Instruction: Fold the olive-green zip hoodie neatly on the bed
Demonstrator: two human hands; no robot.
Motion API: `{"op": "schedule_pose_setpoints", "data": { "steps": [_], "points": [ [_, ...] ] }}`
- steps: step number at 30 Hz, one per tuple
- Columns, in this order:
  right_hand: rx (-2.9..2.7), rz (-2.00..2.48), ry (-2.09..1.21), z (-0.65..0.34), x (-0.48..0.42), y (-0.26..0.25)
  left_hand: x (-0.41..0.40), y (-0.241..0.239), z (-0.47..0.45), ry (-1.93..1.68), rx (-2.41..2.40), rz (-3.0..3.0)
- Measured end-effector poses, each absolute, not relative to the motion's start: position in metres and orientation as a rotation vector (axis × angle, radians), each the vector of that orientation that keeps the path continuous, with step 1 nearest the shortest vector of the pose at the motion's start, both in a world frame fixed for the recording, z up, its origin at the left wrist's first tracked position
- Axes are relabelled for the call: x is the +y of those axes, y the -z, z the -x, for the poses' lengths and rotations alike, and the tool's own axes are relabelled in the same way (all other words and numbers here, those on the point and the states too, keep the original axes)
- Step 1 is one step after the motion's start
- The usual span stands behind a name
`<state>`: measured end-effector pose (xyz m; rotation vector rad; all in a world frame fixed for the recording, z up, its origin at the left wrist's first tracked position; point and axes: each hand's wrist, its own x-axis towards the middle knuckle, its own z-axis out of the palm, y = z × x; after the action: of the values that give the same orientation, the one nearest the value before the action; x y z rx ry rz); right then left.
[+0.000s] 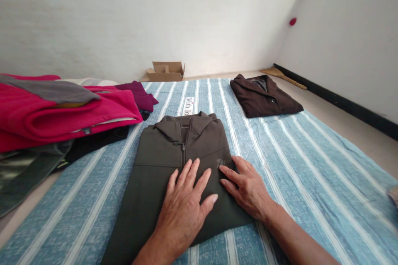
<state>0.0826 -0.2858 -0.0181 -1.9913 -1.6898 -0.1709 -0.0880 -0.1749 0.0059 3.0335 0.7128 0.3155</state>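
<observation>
A dark olive zip-neck jacket lies folded and flat in front of me, its collar pointing away and its front zip facing up. My left hand rests on the jacket's middle, just below the zip, with fingers spread. On the jacket's right side, by a small chest print, lies my right hand. Its fingers are extended and apart, touching the cloth near the edge. Neither hand grips anything. The jacket's lower left part runs out of view at the bottom.
A blue and white striped cloth lies underneath. At the back right sits a folded dark brown garment. Heaped clothes, with a bright pink garment and a purple one, fill the left. An open cardboard box stands by the wall.
</observation>
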Motion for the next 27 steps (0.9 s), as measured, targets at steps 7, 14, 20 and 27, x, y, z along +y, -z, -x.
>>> {"op": "schedule_pose_setpoints", "data": {
  "steps": [7,14,20,27],
  "points": [
    [-1.697,1.986,0.158,-0.0822,-0.2861,0.0171,-0.1747,-0.005,0.0886,-0.341,0.712,-3.031],
    [-1.709,1.992,0.146,-0.0827,-0.2862,0.0187,-0.1741,-0.0043,0.0884,-0.329,0.707,-3.035],
    [-1.692,1.994,0.153,-0.083,-0.2864,0.0195,-0.1747,-0.0055,0.0879,-0.289,0.716,-3.046],
    [-1.682,2.012,0.146,-0.0835,-0.286,0.0226,-0.1749,-0.0057,0.0885,-0.296,0.714,-3.041]
  ]
}}
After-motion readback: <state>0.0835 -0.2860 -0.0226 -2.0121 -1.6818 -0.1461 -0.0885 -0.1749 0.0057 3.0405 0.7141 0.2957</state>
